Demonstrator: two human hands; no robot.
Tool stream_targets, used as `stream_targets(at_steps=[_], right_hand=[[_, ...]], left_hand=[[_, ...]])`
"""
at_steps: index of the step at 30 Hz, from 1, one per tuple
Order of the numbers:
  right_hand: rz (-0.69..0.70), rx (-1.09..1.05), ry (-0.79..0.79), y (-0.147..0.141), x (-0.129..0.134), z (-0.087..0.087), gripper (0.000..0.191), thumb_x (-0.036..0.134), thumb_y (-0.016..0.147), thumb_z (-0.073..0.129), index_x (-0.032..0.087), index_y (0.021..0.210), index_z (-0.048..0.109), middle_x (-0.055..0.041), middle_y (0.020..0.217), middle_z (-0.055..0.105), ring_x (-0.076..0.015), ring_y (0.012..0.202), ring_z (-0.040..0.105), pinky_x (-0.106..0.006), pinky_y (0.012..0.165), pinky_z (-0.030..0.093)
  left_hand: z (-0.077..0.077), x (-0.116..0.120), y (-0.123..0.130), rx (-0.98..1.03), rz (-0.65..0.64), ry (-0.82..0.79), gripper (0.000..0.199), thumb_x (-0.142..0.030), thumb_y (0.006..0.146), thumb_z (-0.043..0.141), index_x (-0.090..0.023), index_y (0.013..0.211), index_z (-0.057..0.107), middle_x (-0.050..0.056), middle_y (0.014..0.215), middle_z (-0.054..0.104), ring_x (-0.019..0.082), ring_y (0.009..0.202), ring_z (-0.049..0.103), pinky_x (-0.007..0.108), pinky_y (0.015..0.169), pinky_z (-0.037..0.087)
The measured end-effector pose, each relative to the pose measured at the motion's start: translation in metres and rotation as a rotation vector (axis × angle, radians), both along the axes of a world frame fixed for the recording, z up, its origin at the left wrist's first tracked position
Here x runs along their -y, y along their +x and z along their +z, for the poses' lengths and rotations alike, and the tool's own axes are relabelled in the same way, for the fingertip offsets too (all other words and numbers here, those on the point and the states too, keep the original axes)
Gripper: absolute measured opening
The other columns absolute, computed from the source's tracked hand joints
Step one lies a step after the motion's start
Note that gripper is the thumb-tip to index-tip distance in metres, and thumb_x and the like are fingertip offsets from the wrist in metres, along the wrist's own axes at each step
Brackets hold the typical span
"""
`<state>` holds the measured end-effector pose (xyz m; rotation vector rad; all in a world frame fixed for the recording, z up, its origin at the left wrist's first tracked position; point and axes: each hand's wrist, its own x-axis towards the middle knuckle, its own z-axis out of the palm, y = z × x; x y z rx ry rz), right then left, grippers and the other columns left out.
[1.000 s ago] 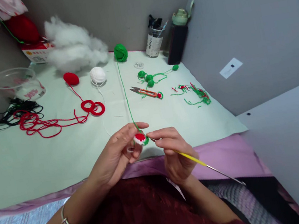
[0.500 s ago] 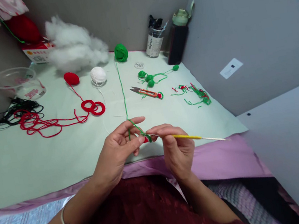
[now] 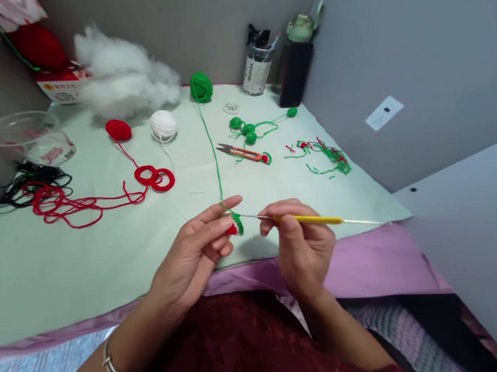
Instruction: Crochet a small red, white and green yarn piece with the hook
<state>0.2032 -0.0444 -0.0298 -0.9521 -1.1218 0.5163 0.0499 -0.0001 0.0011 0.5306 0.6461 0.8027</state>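
Note:
My left hand point(image 3: 196, 242) pinches a small crocheted piece point(image 3: 235, 225), red with a white line and a green edge. Green yarn point(image 3: 213, 154) passes by the left index finger and leads back to a green yarn ball point(image 3: 201, 87). Gripped in my right hand point(image 3: 303, 243) is a crochet hook point(image 3: 314, 219) with a yellow handle. Its thin metal tip meets the piece's green upper edge; whether a loop sits on it is too small to tell. Beyond the hands lie orange thread snips point(image 3: 243, 152), with a small red and green crocheted piece point(image 3: 266, 158) at their handle end.
At the left are red yarn point(image 3: 85, 207), black yarn point(image 3: 33, 184) and a clear tub point(image 3: 29, 143). White stuffing point(image 3: 125, 73), a white yarn ball point(image 3: 163, 124), a pen cup point(image 3: 256, 70) and a dark bottle point(image 3: 296, 70) stand farther back. Yarn scraps point(image 3: 332, 156) lie right.
My right hand has moved slightly right with the hook, away from the left fingers. The left hand has turned, showing more of the crocheted piece. The green yarn has shifted right.

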Motion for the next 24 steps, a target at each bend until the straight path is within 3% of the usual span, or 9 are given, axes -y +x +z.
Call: stream_targets(at_steps=[3, 6, 14, 19, 24], right_hand=[[0.144, -0.204, -0.071, -0.001, -0.002, 0.002, 0.015, 0.029, 0.102, 0.065, 0.028, 0.099, 0.08, -0.0003, 0.09, 0.074, -0.0129, 0.069, 0.066, -0.03, 0.065, 0.054], [0.162, -0.173, -0.111, -0.004, -0.003, -0.003, 0.014, 0.03, 0.101, 0.067, 0.029, 0.101, 0.082, -0.0009, 0.095, 0.078, -0.0148, 0.082, 0.07, -0.031, 0.077, 0.056], [0.233, -0.317, -0.153, 0.002, -0.003, -0.001, 0.016, 0.036, 0.102, 0.066, 0.026, 0.097, 0.077, -0.0006, 0.089, 0.078, -0.0136, 0.073, 0.069, -0.028, 0.07, 0.057], [0.261, -0.271, -0.131, 0.006, -0.001, 0.002, 0.018, 0.035, 0.105, 0.06, 0.025, 0.098, 0.074, -0.0008, 0.089, 0.078, -0.0136, 0.074, 0.069, -0.029, 0.072, 0.058], [0.205, -0.042, -0.051, 0.009, 0.006, 0.006, 0.019, 0.028, 0.107, 0.056, 0.026, 0.105, 0.074, -0.0019, 0.096, 0.078, -0.0148, 0.078, 0.071, -0.033, 0.075, 0.058]], left_hand=[[0.0, 0.002, 0.0, -0.047, -0.017, 0.077, 0.031, -0.018, 0.084, 0.084, -0.022, 0.116, 0.084, 0.0, 0.08, 0.068, 0.005, 0.064, 0.053, 0.014, 0.059, 0.047], [-0.002, 0.007, 0.002, -0.131, -0.012, 0.156, 0.032, -0.02, 0.085, 0.084, -0.027, 0.116, 0.083, 0.001, 0.091, 0.072, 0.01, 0.08, 0.062, 0.018, 0.07, 0.051], [-0.007, 0.006, 0.0, -0.201, -0.008, 0.22, 0.033, -0.027, 0.084, 0.085, -0.029, 0.117, 0.083, 0.001, 0.095, 0.072, 0.016, 0.094, 0.065, 0.029, 0.091, 0.049], [-0.006, 0.007, -0.001, -0.231, 0.011, 0.262, 0.029, -0.029, 0.084, 0.085, -0.03, 0.114, 0.084, -0.001, 0.088, 0.067, 0.014, 0.091, 0.061, 0.027, 0.09, 0.045], [-0.006, 0.008, -0.002, -0.255, 0.044, 0.296, 0.028, -0.028, 0.085, 0.085, -0.031, 0.113, 0.085, -0.002, 0.085, 0.064, 0.012, 0.085, 0.057, 0.025, 0.082, 0.045]])
